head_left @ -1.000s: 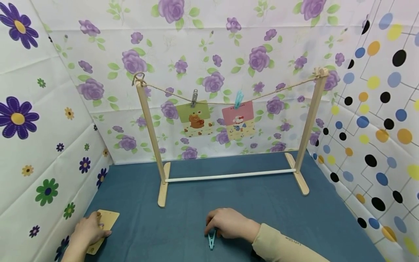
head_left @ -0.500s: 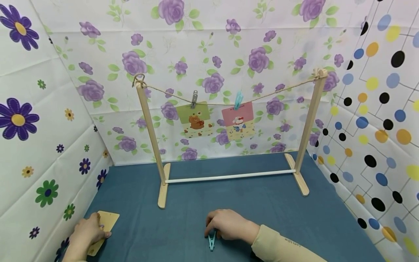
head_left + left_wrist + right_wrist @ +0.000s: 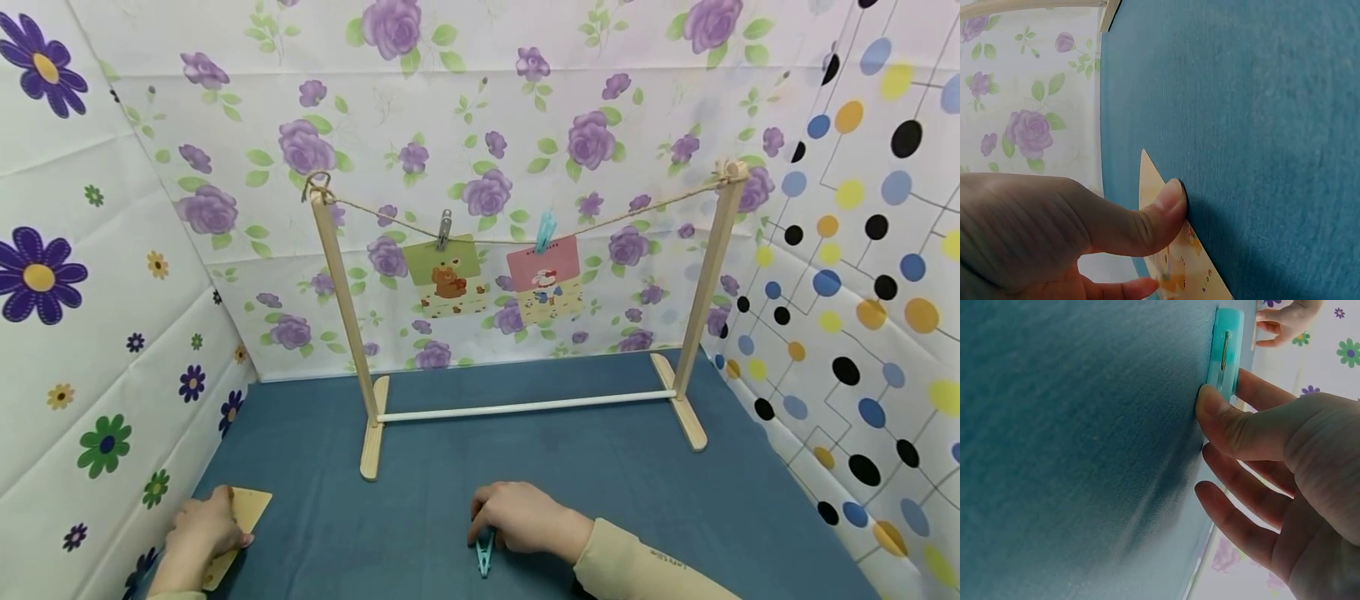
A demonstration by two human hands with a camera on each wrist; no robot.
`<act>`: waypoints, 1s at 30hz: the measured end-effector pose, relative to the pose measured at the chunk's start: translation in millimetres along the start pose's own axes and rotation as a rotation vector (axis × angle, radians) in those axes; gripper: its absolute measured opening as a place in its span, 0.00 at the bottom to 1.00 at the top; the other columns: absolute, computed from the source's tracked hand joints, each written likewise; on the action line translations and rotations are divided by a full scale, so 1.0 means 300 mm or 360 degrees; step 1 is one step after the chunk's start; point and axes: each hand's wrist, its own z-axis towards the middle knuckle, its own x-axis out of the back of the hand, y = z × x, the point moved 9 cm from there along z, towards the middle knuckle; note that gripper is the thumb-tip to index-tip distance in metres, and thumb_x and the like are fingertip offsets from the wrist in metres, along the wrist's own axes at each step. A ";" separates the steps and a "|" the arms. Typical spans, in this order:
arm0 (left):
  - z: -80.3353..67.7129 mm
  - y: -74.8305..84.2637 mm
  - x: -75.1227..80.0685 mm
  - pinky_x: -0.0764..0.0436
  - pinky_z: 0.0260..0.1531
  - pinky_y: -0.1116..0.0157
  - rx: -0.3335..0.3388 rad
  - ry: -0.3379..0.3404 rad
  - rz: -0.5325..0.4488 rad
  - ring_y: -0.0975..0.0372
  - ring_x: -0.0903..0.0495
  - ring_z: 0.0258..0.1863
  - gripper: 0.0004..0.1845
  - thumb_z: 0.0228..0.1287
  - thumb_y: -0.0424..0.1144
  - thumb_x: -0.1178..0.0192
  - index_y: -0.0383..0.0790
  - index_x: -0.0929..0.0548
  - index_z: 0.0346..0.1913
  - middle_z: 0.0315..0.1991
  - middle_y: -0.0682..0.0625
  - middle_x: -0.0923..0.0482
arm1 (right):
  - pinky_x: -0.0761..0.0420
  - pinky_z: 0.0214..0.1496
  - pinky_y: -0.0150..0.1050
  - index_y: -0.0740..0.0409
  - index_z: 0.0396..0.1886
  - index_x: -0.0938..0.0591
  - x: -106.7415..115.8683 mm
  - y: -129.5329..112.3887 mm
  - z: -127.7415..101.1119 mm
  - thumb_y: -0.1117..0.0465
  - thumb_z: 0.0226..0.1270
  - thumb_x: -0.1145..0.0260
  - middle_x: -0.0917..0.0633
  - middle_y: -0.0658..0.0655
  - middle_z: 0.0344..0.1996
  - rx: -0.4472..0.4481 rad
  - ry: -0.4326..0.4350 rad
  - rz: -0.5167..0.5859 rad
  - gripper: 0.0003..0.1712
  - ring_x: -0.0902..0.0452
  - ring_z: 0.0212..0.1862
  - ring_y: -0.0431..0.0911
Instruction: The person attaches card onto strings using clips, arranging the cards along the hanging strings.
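At the front left, my left hand (image 3: 202, 533) grips a yellow picture card (image 3: 250, 510) by its edges. The left wrist view has the thumb on one edge of the card (image 3: 1200, 275), close to the blue cloth; part of the card is hidden behind the hand. Near the front middle, my right hand (image 3: 525, 521) pinches a turquoise clothespin (image 3: 484, 557) that lies on the cloth. In the right wrist view, thumb and index finger are at one end of the clothespin (image 3: 1227, 340), and the other fingers are spread loosely.
Behind the hands stands a wooden frame (image 3: 342, 317) with a string (image 3: 637, 210) and white crossbar (image 3: 525, 408). A grey clothespin (image 3: 445, 229) holds a green bear card (image 3: 447, 279); a blue clothespin (image 3: 546, 231) holds a pink card (image 3: 545, 279). Patterned cloth walls surround the blue tabletop (image 3: 360, 542).
Both hands keep their hold and place on the card and the clothespin. The head view has shifted very slightly, so the whole scene sits a little lower.
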 end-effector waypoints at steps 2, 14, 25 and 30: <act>-0.004 0.003 0.000 0.29 0.55 0.28 0.0001 -0.0001 -0.0003 0.22 0.33 0.54 0.54 0.58 0.46 0.17 0.15 0.40 0.70 0.53 0.09 0.38 | 0.21 0.45 0.26 0.36 0.51 0.06 0.001 0.000 0.001 0.73 0.62 0.21 0.15 0.42 0.50 -0.0002 0.0004 0.0002 0.27 0.20 0.48 0.33; -0.022 -0.002 0.009 0.28 0.56 0.30 0.0076 -0.0012 -0.0005 0.23 0.33 0.56 0.55 0.59 0.50 0.17 0.16 0.39 0.71 0.54 0.09 0.38 | 0.22 0.45 0.25 0.36 0.50 0.06 -0.009 0.001 0.003 0.73 0.60 0.21 0.15 0.42 0.49 0.0022 0.0019 -0.0020 0.27 0.20 0.47 0.32; -0.017 -0.023 0.008 0.30 0.56 0.27 0.0044 -0.0034 -0.0038 0.18 0.36 0.58 0.60 0.56 0.56 0.17 0.16 0.40 0.71 0.56 0.07 0.42 | 0.21 0.45 0.26 0.35 0.50 0.06 -0.005 -0.001 0.004 0.73 0.60 0.20 0.14 0.42 0.49 0.0028 0.0046 -0.0029 0.27 0.19 0.47 0.33; -0.021 -0.024 0.009 0.31 0.57 0.27 0.0034 -0.0050 -0.0049 0.17 0.37 0.59 0.59 0.58 0.55 0.18 0.15 0.41 0.72 0.57 0.06 0.43 | 0.21 0.44 0.26 0.36 0.49 0.06 0.000 -0.006 0.005 0.73 0.61 0.20 0.14 0.43 0.49 0.0020 0.0043 -0.0032 0.27 0.19 0.46 0.34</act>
